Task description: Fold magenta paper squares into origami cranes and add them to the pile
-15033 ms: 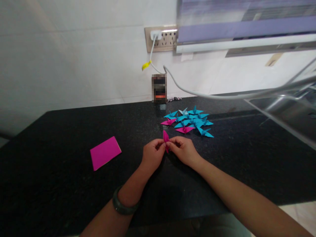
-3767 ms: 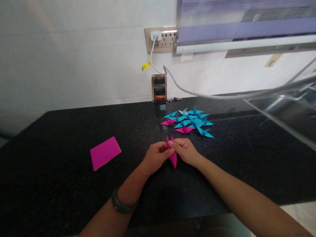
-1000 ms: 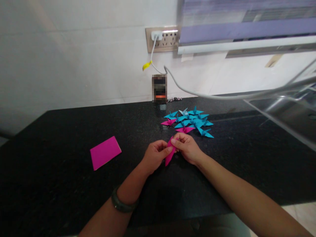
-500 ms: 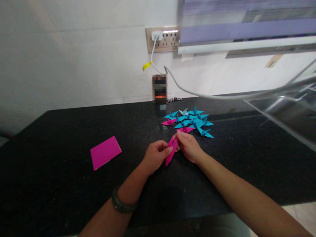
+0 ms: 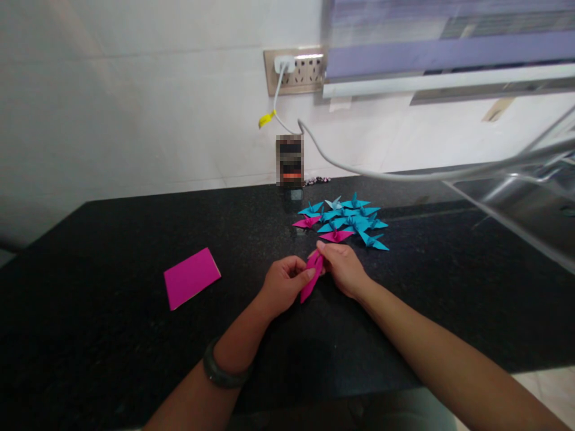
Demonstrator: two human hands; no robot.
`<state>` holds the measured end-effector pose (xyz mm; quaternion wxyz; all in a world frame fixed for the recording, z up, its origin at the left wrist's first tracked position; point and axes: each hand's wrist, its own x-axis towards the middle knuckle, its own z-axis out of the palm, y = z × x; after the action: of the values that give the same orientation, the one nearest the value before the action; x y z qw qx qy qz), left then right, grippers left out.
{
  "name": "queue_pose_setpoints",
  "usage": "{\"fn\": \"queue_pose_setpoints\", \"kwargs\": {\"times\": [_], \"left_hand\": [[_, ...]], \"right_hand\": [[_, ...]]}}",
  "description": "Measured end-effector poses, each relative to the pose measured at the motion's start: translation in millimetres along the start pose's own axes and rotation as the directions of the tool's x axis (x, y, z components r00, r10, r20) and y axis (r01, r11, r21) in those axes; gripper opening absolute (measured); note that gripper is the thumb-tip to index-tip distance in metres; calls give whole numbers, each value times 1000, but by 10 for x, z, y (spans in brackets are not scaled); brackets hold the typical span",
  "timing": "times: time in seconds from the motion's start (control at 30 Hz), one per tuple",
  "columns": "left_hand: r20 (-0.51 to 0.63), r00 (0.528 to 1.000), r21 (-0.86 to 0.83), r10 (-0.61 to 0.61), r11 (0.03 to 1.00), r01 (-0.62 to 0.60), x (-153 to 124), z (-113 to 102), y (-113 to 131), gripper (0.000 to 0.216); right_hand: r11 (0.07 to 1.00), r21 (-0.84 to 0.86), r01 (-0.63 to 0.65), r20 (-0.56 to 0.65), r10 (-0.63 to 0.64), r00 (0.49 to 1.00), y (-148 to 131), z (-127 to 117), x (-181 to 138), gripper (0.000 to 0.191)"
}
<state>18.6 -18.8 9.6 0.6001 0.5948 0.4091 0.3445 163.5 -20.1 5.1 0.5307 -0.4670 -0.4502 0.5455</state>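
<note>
A narrow piece of folded pink origami paper (image 5: pixel 309 288) is held between my two hands, just above the black counter. My left hand (image 5: pixel 285 282) pinches its near side, thumb lying on top. At its far end, my right hand (image 5: pixel 344 266) grips the paper between thumb and fingers; some of those fingertips are hidden behind it. Just beyond my right hand lies a pink paper crane (image 5: pixel 336 236), with a second pink crane (image 5: pixel 307 222) to its left. Several blue paper cranes (image 5: pixel 354 222) and one pale crane (image 5: pixel 334 204) are grouped beside them.
A stack of pink square paper (image 5: pixel 192 279) lies on the black counter (image 5: pixel 112 239) at left. A pixelated upright object (image 5: pixel 290 160) leans on the wall. From the socket (image 5: pixel 294 72), a white cable (image 5: pixel 350 169) runs right toward the metal sink (image 5: pixel 530 197).
My right thumb and fingers have shifted slightly left and down along the folded pink paper. My left hand keeps its pinch almost unmoved.
</note>
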Motion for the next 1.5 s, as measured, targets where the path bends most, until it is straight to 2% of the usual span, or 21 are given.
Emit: {"fn": "queue_pose_setpoints", "kwargs": {"times": [0.1,0.2,0.3,0.53,0.63,0.77,0.9,1.07,1.27,1.5], "left_hand": [[-46,999,-8,9,1000,-9,11,-5,-9,24],[-97,995,-22,31,999,-33,23,-9,-16,24],[-106,994,-35,35,999,-39,30,-8,-25,24],[-54,998,-111,15,994,-21,30,7,-31,22],[-110,994,-221,2,975,-27,39,8,-12,23],[-176,984,-322,-29,946,-30,53,1,-4,25],[-190,981,-365,-41,931,-32,58,0,-12,23],[-159,986,-347,-51,938,-7,43,-6,1,19],[-177,984,-255,-13,966,-33,25,-41,-20,14],[-208,978,-238,-6,970,-45,32,-20,-26,15]], "right_hand": [[998,58,-16,21,15,1000,11,-6,16,40],[1000,23,-11,43,10,999,-8,4,-4,28],[1000,-19,13,34,-12,999,-29,15,-31,26],[996,-70,47,0,-47,999,-13,-14,-4,44],[996,-90,-3,64,8,998,-6,-9,-2,39],[973,-228,-26,212,76,974,2,17,-37,28],[960,-278,-26,226,92,970,4,19,-54,21],[961,-278,-18,284,100,954,-9,6,-61,22],[957,-289,-6,308,99,946,11,26,-77,22],[944,-329,27,285,72,956,-43,4,-72,31]]}}
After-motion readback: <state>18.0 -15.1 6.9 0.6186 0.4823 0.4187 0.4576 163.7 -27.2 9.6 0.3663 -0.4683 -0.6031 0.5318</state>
